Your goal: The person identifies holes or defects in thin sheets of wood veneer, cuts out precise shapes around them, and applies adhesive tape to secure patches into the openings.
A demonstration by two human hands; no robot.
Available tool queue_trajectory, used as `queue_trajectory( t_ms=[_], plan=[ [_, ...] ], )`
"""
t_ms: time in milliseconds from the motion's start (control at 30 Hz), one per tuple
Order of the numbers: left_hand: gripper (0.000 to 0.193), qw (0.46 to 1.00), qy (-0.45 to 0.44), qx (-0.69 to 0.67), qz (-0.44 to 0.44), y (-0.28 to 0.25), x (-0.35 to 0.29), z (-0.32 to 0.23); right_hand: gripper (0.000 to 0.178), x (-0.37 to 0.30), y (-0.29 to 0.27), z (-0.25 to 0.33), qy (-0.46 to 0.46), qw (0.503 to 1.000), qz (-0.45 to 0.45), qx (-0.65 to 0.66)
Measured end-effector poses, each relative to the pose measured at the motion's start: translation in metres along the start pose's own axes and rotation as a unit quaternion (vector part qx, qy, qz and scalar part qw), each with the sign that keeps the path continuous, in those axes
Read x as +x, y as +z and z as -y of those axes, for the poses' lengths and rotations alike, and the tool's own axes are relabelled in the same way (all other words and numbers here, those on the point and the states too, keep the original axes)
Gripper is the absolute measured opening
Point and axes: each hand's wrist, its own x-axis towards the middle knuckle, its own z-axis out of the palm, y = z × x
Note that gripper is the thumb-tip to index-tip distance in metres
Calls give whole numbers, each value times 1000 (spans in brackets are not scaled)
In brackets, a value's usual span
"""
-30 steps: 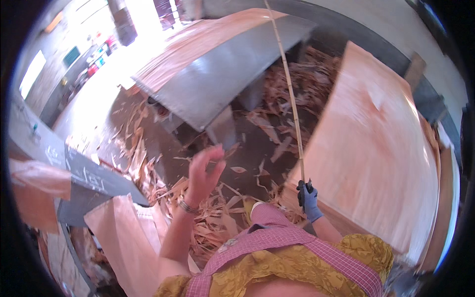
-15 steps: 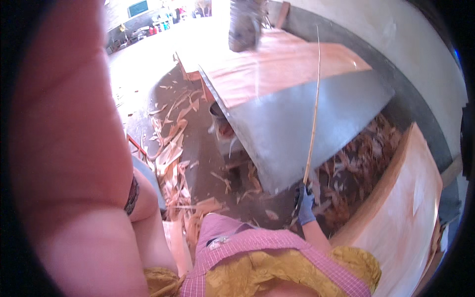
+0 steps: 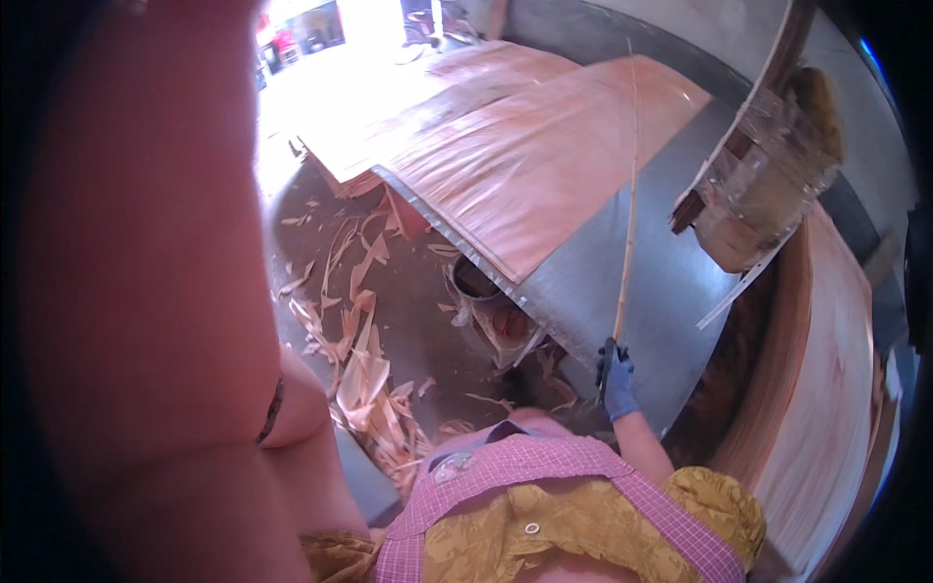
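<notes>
My right hand (image 3: 617, 382), in a blue and black glove, is closed round the lower end of a long thin stick (image 3: 630, 214). The stick points away from me, over a grey metal sheet (image 3: 622, 267) and the wood veneer sheets (image 3: 544, 155) lying on it. My left arm (image 3: 155, 291) is raised close to the camera and fills the left side. The left hand lies outside the picture.
A plastic-wrapped bundle (image 3: 758, 185) on a wooden piece hangs at upper right. A tall veneer stack (image 3: 826, 389) stands at right. Under the metal sheet's left edge sits a bucket (image 3: 476, 280). Veneer scraps (image 3: 369, 384) litter the floor.
The view has shifted. The wrapped bundle, at the top middle before, now shows at upper right. My right hand, still gripping the stick, shows slightly higher, against the metal sheet.
</notes>
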Motion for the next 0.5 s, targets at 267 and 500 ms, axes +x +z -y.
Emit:
queue_trajectory(
  t_ms=[267, 500],
  plan=[
    [78, 833, -285, -281, 381, 179, 54, 247, 40, 31, 193, -29, -135, 964, -104, -206],
    [30, 649, -584, -296, 387, 207, 6, 350, 86, 96, 328, 48, -202, 877, -107, -423]
  ],
)
